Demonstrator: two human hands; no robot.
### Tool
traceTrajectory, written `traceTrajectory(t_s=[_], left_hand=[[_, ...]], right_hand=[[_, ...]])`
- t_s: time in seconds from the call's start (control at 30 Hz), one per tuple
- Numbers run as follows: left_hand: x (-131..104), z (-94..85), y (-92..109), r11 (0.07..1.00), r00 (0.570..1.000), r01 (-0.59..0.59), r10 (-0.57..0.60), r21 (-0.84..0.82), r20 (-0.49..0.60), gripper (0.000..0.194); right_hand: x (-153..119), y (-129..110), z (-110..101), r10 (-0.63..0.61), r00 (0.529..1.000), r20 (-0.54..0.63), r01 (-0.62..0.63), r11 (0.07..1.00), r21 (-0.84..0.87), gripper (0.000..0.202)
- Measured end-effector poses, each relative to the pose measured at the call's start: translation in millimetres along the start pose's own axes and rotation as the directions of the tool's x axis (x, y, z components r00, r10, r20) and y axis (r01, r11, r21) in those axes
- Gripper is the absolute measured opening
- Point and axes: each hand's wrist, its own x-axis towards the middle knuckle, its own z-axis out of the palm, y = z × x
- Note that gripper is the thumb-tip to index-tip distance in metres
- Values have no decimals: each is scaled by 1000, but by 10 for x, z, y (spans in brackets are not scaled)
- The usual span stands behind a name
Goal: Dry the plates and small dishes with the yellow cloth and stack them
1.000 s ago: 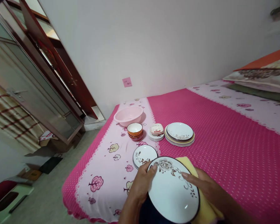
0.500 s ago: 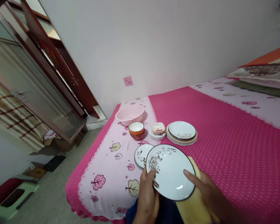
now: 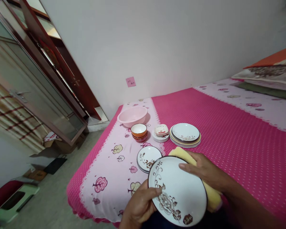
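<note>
Bed [image 3: 228, 133]: a pink dotted cover with a pale tree-print border lay beneath and beyond both hands.
Basin [image 3: 132, 115]: a pink tub stood farthest ahead of the left hand.
Stacked plates [image 3: 185, 135]: these rested ahead of the right hand, beside small dishes [image 3: 161, 133] and orange bowls [image 3: 139, 131].
Held plate [image 3: 177, 190]: a white, dark-rimmed plate sat between the hands; its flower motif, on the far rim a second earlier, had turned to the near edge, suggesting the wiping had worked round the plate.
Small floral plate [image 3: 148, 157]: lay just ahead of the left hand.
Left hand [image 3: 140, 205]: closed on the held plate's near-left rim.
Right hand [image 3: 205, 170]: fingers rested on the far rim, the yellow cloth [image 3: 213, 198] beneath the hand.
</note>
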Motion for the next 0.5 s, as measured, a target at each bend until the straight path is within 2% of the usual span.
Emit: traceTrajectory(t_s=[0.1,0.17,0.23,0.3,0.4,0.5], left_hand=[[-16,37,-11,996,996,-74,72,-39,-47,45],[-22,43,3,991,990,-121,116,-55,-74,46],[-29,37,21,983,979,-170,160,-73,-122,53],[-36,34,36,970,963,-220,200,-99,-182,63],[-43,56,51,947,943,-280,240,-156,-231,74],[-40,116,56,922,931,-327,277,-207,-236,77]], right_hand=[[62,25,-6,-84,989,-119,74,994,-85,58],[74,53,-3,-127,965,-229,97,986,-138,63],[57,109,20,-114,934,-339,77,990,-120,66],[20,216,68,10,918,-397,-19,1000,-19,68],[-35,491,152,242,902,-358,-210,969,126,62],[-46,821,206,296,903,-312,-266,954,135,55]])
